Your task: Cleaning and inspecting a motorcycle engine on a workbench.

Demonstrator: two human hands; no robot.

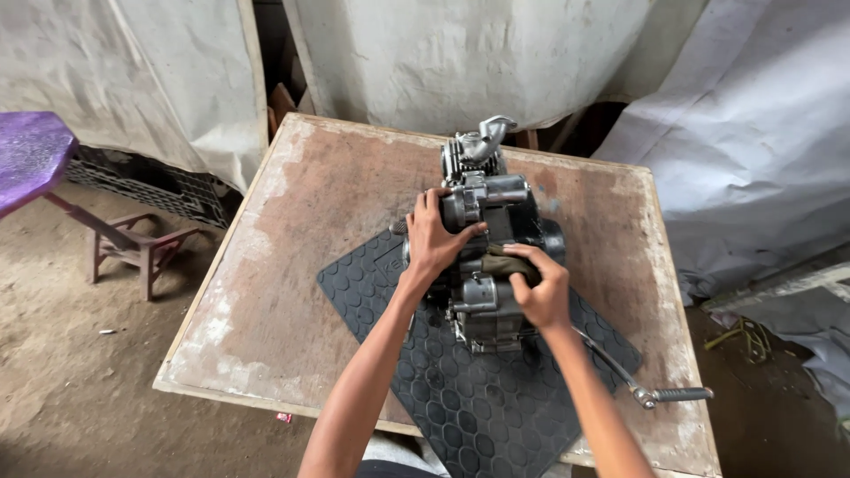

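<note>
A grey metal engine [492, 196] stands on a black rubber mat [478, 398] on a worn wooden table [292, 265]. My left hand [434, 239] grips the engine's left side near the top. My right hand [542, 288] presses a dark olive rag [503, 262] against the engine's casing. A metal lever with a rubber-tipped end [660, 394] sticks out from the engine's lower right across the table.
The table's front edge is close to my body. A purple stool [35, 150] on a wooden frame stands on the dirt floor at left. White tarps [753, 133] hang behind and to the right. A black crate [150, 181] lies by the left tarp.
</note>
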